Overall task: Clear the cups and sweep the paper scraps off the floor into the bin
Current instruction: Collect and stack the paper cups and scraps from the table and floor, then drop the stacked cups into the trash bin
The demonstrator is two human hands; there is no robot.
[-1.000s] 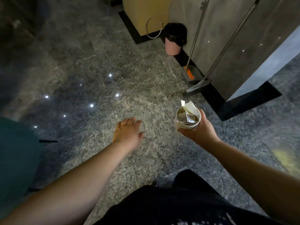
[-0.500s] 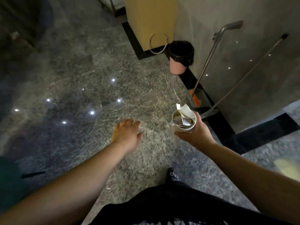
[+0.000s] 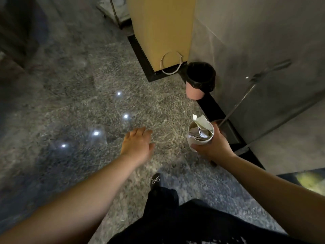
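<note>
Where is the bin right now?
In the head view, the pink bin with a black liner stands upper right, against the grey wall, beside the yellow cabinet.

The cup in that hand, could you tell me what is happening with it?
A person's right hand grips a paper cup stuffed with paper scraps. The left hand is open and holds nothing. A pink bin with a black liner stands ahead by the wall; the cup is not yet over it.
</note>
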